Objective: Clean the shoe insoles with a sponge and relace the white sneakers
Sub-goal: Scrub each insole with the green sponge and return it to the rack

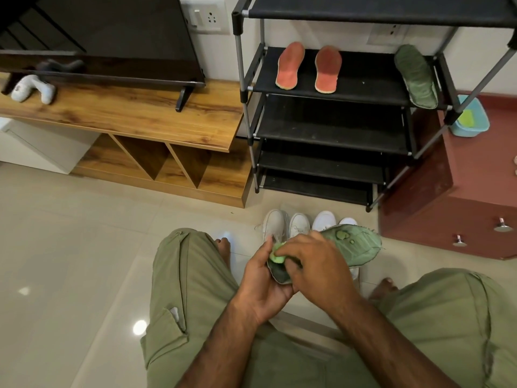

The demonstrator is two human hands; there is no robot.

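As we look down over both knees, the green insole (355, 245) sits in mid-air between them, near centre, toe end pointing right and far, heel end near.

- left hand (263, 287): grip curled round the insole's heel end from below, thumb up along the left edge.
- right hand (316, 264): on top of the insole, fingertips pinching a small light-green sponge (275, 254) and pressing it on the heel half. The hand covers the insole's middle.
- Droplets (341, 235) bead on the exposed toe half.
- white sneakers (299, 224): we count four toes in a row on the floor (70, 233), just beyond the hands, toes pointing far. The hands and insole hide their near halves, so we cannot tell the lace state.

Rest:
- shoe rack (246, 79), black, far centre-right. Two orange insoles (289, 65) lie side by side on a shelf near its top, apart from each other.
- other green insole (416, 77): same shelf, right end, tilted, toe hanging over the near edge.
- blue tub (472, 127): on the maroon cabinet (447, 205) right of the rack, something yellow-green inside.
- Far left: wooden surface (140, 113) carries a TV (112, 37) and a white controller (33, 88).
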